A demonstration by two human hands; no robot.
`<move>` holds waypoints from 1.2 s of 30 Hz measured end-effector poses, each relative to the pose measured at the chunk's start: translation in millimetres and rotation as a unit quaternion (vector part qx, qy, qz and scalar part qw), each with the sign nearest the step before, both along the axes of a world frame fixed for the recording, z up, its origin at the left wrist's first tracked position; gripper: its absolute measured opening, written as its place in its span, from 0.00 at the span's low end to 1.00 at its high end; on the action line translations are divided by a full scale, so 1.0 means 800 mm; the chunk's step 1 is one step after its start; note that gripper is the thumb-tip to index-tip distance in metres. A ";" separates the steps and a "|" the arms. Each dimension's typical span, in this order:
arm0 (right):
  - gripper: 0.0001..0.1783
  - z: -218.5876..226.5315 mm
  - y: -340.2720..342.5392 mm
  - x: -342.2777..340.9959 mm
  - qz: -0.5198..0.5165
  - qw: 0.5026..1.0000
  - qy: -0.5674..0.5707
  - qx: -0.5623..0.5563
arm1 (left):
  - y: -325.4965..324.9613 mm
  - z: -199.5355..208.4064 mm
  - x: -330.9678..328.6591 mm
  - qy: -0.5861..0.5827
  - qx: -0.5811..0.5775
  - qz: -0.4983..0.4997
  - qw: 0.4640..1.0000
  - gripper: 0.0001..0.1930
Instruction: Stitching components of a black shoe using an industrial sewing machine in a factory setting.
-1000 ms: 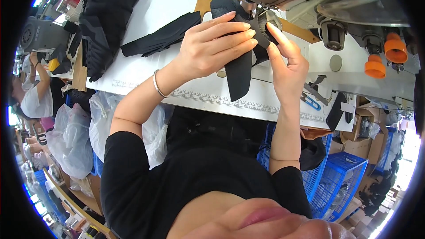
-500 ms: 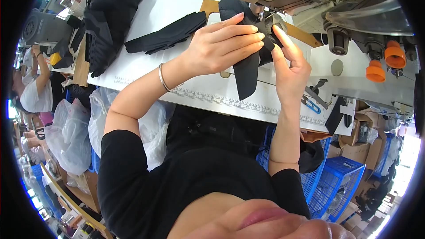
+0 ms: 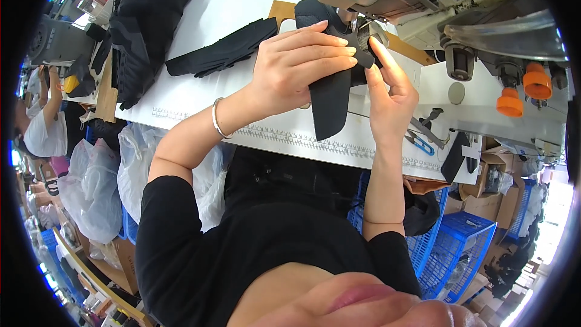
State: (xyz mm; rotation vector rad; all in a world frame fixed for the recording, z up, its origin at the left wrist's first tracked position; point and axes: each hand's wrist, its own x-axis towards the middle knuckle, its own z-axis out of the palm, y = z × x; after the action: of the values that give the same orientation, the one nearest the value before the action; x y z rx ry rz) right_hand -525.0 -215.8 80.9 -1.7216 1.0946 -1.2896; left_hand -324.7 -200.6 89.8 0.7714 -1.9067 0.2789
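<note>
Under the presser foot [image 3: 349, 19] of a sewing machine lies a black fabric piece [image 3: 330, 106], curved and with a long flap hanging toward me. My left hand [image 3: 296, 63] rests over it from the left, fingers close together and pressed on the fabric, thumb hidden. On the other side my right hand [image 3: 390, 88] pinches the piece's small end between thumb and forefinger, close to the needle area. The needle itself cannot be made out. Left of my hands, a stack of similar black pieces [image 3: 221, 48] lies on the white table [image 3: 242, 127].
A large black heap of pieces [image 3: 148, 24] sits farther left. At right are blue-handled snips [image 3: 420, 143], a dark flat object [image 3: 455, 156] and orange knobs [image 3: 509, 103] beneath the machine. Plastic bags [image 3: 91, 188] and a blue crate [image 3: 463, 248] stand below. Another person [image 3: 47, 124] works at far left.
The black piece has turned slightly under the presser foot, its hanging flap swinging a little left. Both hands moved slightly with it. The whole view has shifted a little.
</note>
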 end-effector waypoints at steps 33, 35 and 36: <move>0.25 0.008 -0.004 -0.023 0.024 0.970 0.205 -0.131 | -0.014 -0.028 -0.013 -0.059 -0.165 0.089 0.981 0.10; 0.25 0.010 -0.003 -0.025 0.028 0.965 0.224 -0.136 | -0.014 -0.027 -0.015 -0.056 -0.170 0.091 0.980 0.10; 0.25 0.012 -0.004 -0.026 0.031 0.970 0.198 -0.138 | -0.014 -0.027 -0.017 -0.054 -0.175 0.094 0.979 0.10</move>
State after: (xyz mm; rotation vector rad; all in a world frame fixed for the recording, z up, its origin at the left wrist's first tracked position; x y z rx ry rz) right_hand -545.6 -218.8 90.3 -2.2751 1.1051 -1.1271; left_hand -338.6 -212.0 68.5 0.7057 -1.8178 0.7667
